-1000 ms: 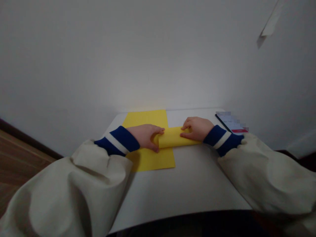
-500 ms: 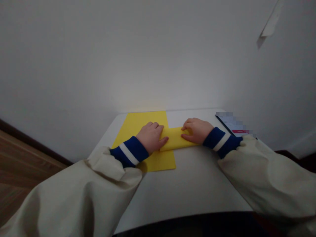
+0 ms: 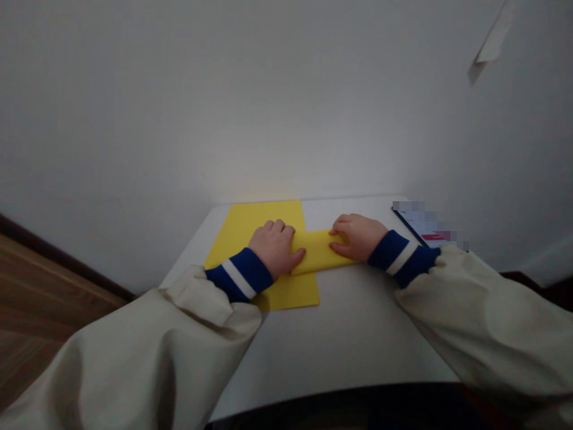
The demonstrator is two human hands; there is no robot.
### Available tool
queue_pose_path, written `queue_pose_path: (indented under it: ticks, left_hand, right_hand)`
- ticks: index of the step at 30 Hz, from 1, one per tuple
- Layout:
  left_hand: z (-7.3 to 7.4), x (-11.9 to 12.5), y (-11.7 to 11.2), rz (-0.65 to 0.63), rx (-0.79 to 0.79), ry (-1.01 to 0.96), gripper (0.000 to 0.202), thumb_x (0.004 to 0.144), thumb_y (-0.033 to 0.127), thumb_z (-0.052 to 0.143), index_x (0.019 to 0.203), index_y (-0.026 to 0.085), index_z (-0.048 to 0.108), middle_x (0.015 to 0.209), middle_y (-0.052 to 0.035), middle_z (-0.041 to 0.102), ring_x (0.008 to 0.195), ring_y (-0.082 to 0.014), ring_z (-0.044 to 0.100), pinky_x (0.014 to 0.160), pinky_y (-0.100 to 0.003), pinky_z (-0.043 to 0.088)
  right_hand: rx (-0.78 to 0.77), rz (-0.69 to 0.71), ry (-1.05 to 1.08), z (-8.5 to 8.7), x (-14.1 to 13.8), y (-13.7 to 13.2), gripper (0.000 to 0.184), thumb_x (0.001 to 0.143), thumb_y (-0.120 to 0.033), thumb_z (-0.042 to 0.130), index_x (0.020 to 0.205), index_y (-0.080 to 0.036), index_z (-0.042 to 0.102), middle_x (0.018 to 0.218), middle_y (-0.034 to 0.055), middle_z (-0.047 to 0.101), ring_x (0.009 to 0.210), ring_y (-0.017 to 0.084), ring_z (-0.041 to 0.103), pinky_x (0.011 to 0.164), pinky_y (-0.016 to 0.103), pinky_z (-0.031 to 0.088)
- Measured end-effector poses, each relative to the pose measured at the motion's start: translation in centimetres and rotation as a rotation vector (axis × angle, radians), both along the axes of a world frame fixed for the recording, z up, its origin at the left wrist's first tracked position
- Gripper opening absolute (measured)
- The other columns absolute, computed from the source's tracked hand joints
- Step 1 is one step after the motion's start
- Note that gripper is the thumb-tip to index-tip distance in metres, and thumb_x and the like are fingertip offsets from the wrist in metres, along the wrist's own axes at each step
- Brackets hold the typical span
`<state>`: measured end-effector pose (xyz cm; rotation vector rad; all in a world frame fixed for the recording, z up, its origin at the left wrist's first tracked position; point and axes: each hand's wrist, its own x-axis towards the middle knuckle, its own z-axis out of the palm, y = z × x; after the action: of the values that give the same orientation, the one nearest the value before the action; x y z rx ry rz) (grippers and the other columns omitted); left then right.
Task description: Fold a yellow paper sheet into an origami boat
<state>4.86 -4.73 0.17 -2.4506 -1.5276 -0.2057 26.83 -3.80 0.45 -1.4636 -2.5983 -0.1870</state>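
Observation:
A large yellow sheet of paper (image 3: 259, 224) lies flat on the white table. Across its right part, and past its right edge, runs a narrow folded strip of yellow paper (image 3: 312, 249). My left hand (image 3: 273, 246) rests palm down over the strip's left end and the sheet, thumb spread away from the fingers. On the strip's right end lies my right hand (image 3: 358, 236), its fingers bent and its thumb apart from them, tips touching the paper. Both ends of the strip are partly hidden under my hands.
A tablet-like device (image 3: 421, 221) with a partly blurred screen lies at the table's right edge. The white table (image 3: 340, 334) backs onto a grey wall (image 3: 286, 119). Brown wood panelling (image 3: 36, 322) stands at the left. A white paper piece (image 3: 492, 45) hangs on the wall.
My left hand has shifted very slightly to the right on the paper. My right hand and the yellow papers look almost unchanged.

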Motion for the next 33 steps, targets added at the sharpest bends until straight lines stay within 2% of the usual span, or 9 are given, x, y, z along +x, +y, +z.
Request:
queue_pose_path:
  ticks: [10,17,28,33]
  left_hand:
    - [-0.6,-0.2,0.5,0.049,0.008,-0.099,0.049,0.075,0.054,0.051,0.101,0.015,0.062,0.095,-0.0114,0.061,0.093,-0.0282,0.053,0.083,-0.038,0.040]
    - [-0.2,-0.2,0.3,0.041,0.023,-0.033,0.066,0.072,0.071,0.043,0.096,0.013,0.061,0.094,-0.0139,0.059,0.090,-0.0296,0.053,0.077,-0.039,0.040]
    - [-0.2,-0.3,1.0,0.084,-0.055,-0.065,0.075,0.065,0.077,0.046,0.097,0.011,0.058,0.096,-0.0161,0.058,0.090,-0.0298,0.054,0.077,-0.038,0.041]
    - [-0.5,-0.6,1.5,0.071,-0.072,-0.108,0.077,0.061,0.079,0.048,0.097,0.012,0.058,0.095,-0.0149,0.057,0.090,-0.0299,0.053,0.079,-0.039,0.041]
  right_hand:
    - [0.006,-0.017,-0.007,0.1,0.0,-0.3,0.036,0.078,-0.044,0.049,0.096,-0.018,0.066,0.100,0.0071,0.064,0.092,0.022,0.058,0.079,0.033,0.045]
    - [0.021,-0.009,-0.034,0.1,-0.1,-0.2,0.036,0.079,-0.043,0.047,0.096,-0.018,0.066,0.100,0.0076,0.064,0.091,0.023,0.058,0.076,0.034,0.045]
    - [0.037,-0.010,-0.062,0.2,-0.3,-0.4,0.033,0.079,-0.042,0.048,0.095,-0.017,0.062,0.098,0.0103,0.063,0.089,0.023,0.056,0.075,0.034,0.044]
    - [0.059,0.003,-0.007,0.0,-0.3,-0.5,0.043,0.079,-0.048,0.048,0.106,-0.016,0.061,0.102,0.0116,0.061,0.094,0.024,0.054,0.081,0.036,0.043]
